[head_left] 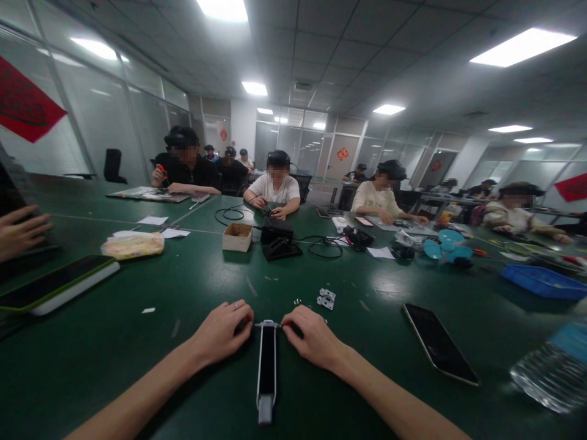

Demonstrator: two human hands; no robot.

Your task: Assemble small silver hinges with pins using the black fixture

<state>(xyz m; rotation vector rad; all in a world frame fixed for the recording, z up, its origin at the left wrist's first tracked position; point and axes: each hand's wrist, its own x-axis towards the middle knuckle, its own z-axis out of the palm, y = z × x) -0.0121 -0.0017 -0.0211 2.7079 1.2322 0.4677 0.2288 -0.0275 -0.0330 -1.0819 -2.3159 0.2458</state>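
Observation:
A long narrow device [266,360] with a black strip, a pale grey frame and a grey block at its near end lies on the green table before me. A thin crosswise rod [268,324] shows at its far end. My left hand [225,330] is closed, thumb and fingers pinching at the rod's left end. On the other side, my right hand [314,336] pinches at the rod's right end, fingers curled. Beyond the right hand are a silvery metal bracket [326,298] and a few tiny metal pieces [298,302], partly hidden by that hand.
A phone [440,342] and a water bottle [553,366] are on the right, with a blue tray [543,281] farther back. To the left lies a green-edged phone [59,278]. A small box [237,237] and black device [277,235] stand ahead. Several people work around the table.

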